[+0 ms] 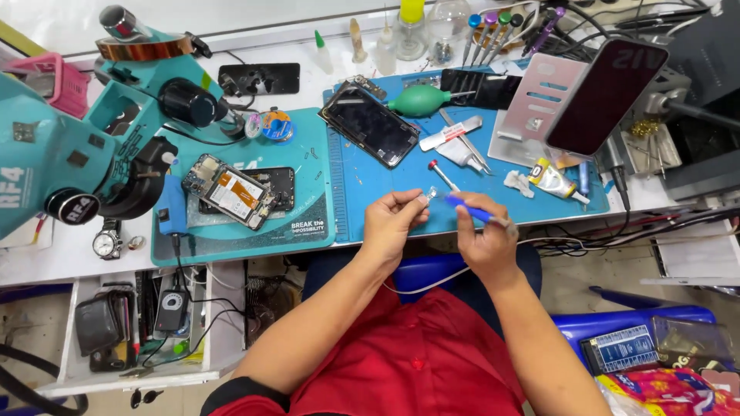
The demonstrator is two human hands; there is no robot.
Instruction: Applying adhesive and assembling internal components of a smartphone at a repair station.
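We look down over a red shirt [416, 362] at our own two hands, raised together just over the near edge of a blue work mat [385, 192]. Our left hand [391, 223] has thumb and forefinger pinched shut on a small clear part [429, 194], too tiny for us to identify. Our right hand [484, 235] is curled closed around a blue-handled screwdriver [472, 209], whose tip points toward that part; whether the two touch, we cannot tell. A white cable [432, 285] runs below our wrists. Just beyond the hands, a red-capped small screwdriver [443, 175] lies on the mat. To the left, on a teal mat [308, 154], sits an opened smartphone [231, 192] with its insides exposed, beside a teal microscope [69, 146]; a wristwatch [106, 243] rests at the near bench edge. Farther back, a black-screened phone [370, 123] lies tilted on the blue mat, next to a green rubber air blower [420, 100]. To the right, another phone [605, 92] leans on a metal stand [532, 108], with a small glue tube [551, 179] in front. Small bottles [385, 46] and a row of screwdrivers [493, 31] line the rear.
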